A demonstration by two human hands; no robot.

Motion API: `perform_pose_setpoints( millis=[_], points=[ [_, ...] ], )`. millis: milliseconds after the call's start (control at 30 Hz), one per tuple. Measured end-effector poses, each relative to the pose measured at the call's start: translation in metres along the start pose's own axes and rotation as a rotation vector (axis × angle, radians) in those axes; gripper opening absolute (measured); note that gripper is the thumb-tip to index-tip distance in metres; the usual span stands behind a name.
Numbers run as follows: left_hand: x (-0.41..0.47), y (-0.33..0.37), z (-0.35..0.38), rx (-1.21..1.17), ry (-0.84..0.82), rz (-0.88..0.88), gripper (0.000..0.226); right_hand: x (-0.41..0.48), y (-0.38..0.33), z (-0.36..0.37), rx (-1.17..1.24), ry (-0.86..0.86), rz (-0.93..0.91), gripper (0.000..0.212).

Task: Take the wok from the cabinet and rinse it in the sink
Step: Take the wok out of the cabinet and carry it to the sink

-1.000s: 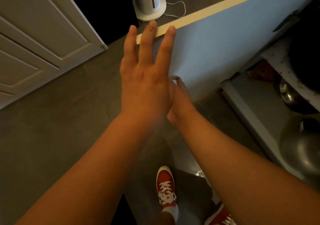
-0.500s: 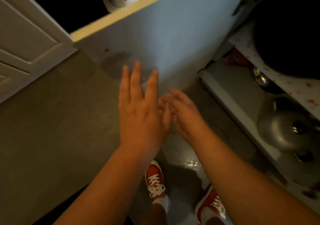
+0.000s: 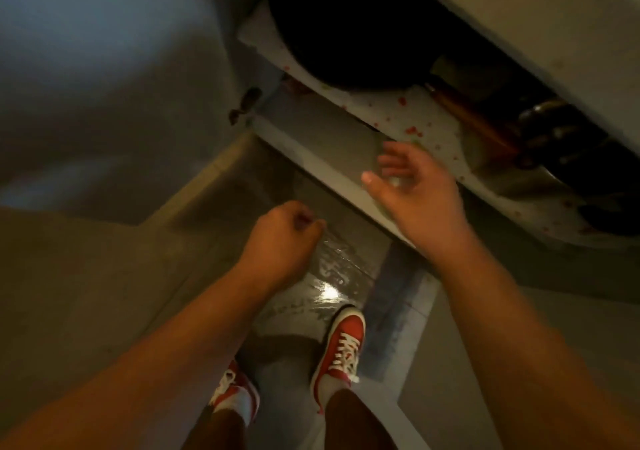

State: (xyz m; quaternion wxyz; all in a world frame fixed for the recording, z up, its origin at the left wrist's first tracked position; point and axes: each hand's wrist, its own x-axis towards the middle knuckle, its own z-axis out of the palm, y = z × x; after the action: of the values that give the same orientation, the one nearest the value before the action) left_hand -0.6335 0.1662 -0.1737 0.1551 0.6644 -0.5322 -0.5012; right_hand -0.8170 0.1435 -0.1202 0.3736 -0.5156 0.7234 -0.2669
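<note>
Head view: looks steeply down at two bare arms, an open cabinet and the floor.
Wok (image 3: 349,30): a large dark round shape on the upper cabinet shelf (image 3: 398,114), near the shelf's left end; its rim reaches almost to the shelf's front edge. Its handle and long axis are lost in shadow, so I cannot tell which way it points.
Right hand (image 3: 412,190): fingers spread and a little curled, holding nothing, in front of the shelf's front edge, apart from the wok.
Left hand (image 3: 280,238): fingers curled loosely into the palm, nothing seen in it, over the floor.
Cabinet door (image 3: 104,69): stands open at the left, pale and blurred.
Shelf surface: a pale liner with small red spots; dark utensils lie toward its right end.
Floor (image 3: 69,294): grey, with a wet shine before the red shoes (image 3: 341,342).
</note>
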Motion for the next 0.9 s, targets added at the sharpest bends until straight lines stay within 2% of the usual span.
perform_pose_setpoints(
  millis=[67, 233, 367, 533, 733, 900],
  points=[
    [0.005, 0.022, 0.023, 0.044, -0.092, 0.048, 0.016, 0.010, 0.016, -0.040, -0.138, 0.058, 0.009, 0.062],
    [0.025, 0.063, 0.062, 0.111, -0.182, 0.074, 0.017, 0.038, 0.056, -0.103, -0.309, 0.150, 0.193, 0.083],
    [0.040, 0.088, 0.087, 0.136, -0.184, 0.110, 0.020, 0.044, 0.074, -0.116, -0.336, 0.132, 0.256, 0.093],
    [0.056, 0.104, 0.108, 0.121, -0.209, 0.145, 0.013, 0.038, 0.083, -0.117, -0.281, 0.136, 0.258, 0.091],
    [0.074, 0.118, 0.123, -0.256, -0.134, -0.046, 0.021, 0.015, 0.076, -0.100, -0.224, 0.181, 0.203, 0.067],
    [0.089, 0.133, 0.117, -0.531, -0.037, -0.160, 0.025, -0.018, 0.066, -0.070, -0.184, 0.211, 0.148, 0.075]
  ],
)
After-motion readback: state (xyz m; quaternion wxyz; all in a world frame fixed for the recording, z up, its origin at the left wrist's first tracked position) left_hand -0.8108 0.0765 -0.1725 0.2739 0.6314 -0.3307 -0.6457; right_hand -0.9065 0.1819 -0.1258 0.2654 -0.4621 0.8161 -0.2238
